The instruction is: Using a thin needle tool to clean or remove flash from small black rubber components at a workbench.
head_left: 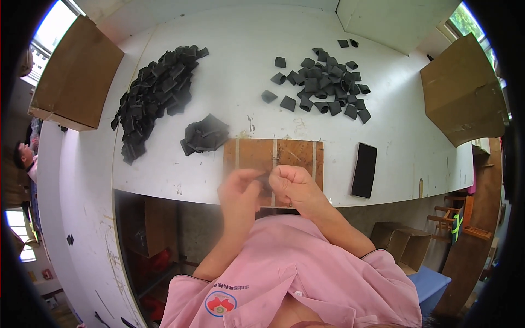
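Both my hands meet over a brown wooden board (pixel 298 153) with pale strips across it, at the near edge of the white table. My left hand (pixel 240 188) is closed in a pinch on a small dark fabric piece (pixel 264 181). Against that same piece, the fingers of my right hand (pixel 292 183) are curled together. Most of the piece is hidden by my fingers. Just beyond my left hand lies a small heap of black fabric pieces (pixel 205 134). A larger pile of flat black pieces (pixel 158 90) stretches along the far left.
Several black tube-like loops (pixel 328 82) lie scattered at the far right. A black phone (pixel 364 170) rests right of the board. Cardboard boxes stand at the left (pixel 79 74) and right (pixel 465 90) table edges. Another person (pixel 28 159) is visible at the far left.
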The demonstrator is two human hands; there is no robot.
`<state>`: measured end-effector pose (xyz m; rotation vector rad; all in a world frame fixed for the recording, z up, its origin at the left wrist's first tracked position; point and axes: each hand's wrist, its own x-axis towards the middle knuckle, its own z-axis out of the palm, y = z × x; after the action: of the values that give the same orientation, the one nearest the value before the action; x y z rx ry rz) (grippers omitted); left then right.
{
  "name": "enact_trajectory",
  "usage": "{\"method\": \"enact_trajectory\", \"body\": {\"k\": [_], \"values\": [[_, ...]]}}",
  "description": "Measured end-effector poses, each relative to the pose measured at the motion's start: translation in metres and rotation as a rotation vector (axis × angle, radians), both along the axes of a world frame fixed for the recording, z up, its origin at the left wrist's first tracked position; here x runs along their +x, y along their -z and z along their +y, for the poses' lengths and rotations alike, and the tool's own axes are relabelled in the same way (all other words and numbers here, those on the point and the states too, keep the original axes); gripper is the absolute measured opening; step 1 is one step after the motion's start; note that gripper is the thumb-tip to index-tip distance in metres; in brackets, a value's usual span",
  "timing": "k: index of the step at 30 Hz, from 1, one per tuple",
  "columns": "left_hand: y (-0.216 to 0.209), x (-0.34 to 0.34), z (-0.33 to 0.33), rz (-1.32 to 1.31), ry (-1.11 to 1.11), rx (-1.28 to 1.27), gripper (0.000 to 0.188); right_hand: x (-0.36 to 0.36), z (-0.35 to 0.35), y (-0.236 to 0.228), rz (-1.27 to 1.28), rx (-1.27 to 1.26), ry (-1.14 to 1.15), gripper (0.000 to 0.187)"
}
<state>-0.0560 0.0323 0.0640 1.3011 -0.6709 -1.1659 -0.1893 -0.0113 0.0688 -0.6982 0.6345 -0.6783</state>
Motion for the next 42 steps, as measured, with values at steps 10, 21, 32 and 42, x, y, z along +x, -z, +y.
{"method": "enact_trajectory", "body": {"k": [10,21,32,42], "values": [[0.002,0.033,-0.019,1.302,0.307,-0.132,0.021,0.009,-0.044,-0.013,0.18,-0.288,-0.181,0.024],[-0.027,0.021,-0.031,-0.74,0.145,-0.598,0.028,-0.002,-0.026,-0.024,0.64,-1.123,0.359,0.026],[-0.014,0.02,-0.017,0.17,0.069,-0.489,0.006,0.009,-0.011,-0.035,0.561,-1.043,0.291,0.02],[-0.012,0.016,-0.011,0.068,0.057,-0.41,0.013,0.014,-0.016,-0.013,0.637,-1.43,0.487,0.017]]}}
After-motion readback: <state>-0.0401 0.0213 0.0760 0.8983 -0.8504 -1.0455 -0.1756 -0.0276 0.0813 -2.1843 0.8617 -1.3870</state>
